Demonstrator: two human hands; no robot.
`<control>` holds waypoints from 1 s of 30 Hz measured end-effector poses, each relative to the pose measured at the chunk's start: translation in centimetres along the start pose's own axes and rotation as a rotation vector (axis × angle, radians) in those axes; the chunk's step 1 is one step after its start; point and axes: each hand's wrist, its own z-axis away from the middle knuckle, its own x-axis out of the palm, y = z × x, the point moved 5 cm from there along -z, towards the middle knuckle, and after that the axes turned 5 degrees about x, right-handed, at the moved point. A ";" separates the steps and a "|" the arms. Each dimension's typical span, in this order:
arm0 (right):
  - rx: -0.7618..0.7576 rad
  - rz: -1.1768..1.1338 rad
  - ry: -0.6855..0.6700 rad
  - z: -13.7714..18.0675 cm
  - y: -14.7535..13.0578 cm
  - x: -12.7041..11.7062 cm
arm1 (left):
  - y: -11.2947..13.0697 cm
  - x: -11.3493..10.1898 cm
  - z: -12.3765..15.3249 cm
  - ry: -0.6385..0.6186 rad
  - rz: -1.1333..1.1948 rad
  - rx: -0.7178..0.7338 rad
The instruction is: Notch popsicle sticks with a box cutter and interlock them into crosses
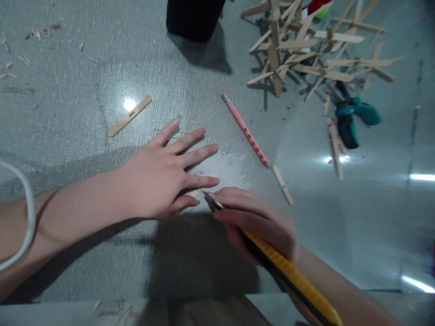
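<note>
**Blade meets craft stick on a grey work mat**

A person's left hand (163, 179) lies flat, fingers spread, pressing a wooden craft stick (200, 191) against the grey cutting mat (84, 81); only a short pale stretch of the stick shows between the fingers. The right hand (258, 224) is curled tightly round a yellow utility knife (288, 271), whose blade tip touches the stick just beside the left index finger. The right hand is blurred, so its finger placement is hard to read, and the knife's rear end runs out of the frame at 5 o'clock.

At 1 o'clock from the hands lies a pink pencil (244, 129), with a loose stick (282, 184) at its lower end. A notched stick (129, 116) rests at 11 o'clock. A heap of joined sticks (306, 45) fills the 1 o'clock corner, partly cut off, with teal-handled pliers (353, 120) below it. A dark container (193, 18) at 12 o'clock is cropped by the top edge. A white cable (29, 213) crosses the left forearm.
</note>
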 end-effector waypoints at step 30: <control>-0.107 0.117 -0.055 0.2 0.0 0.2 | 0.2 -0.1 0.0 0.062 0.076 0.018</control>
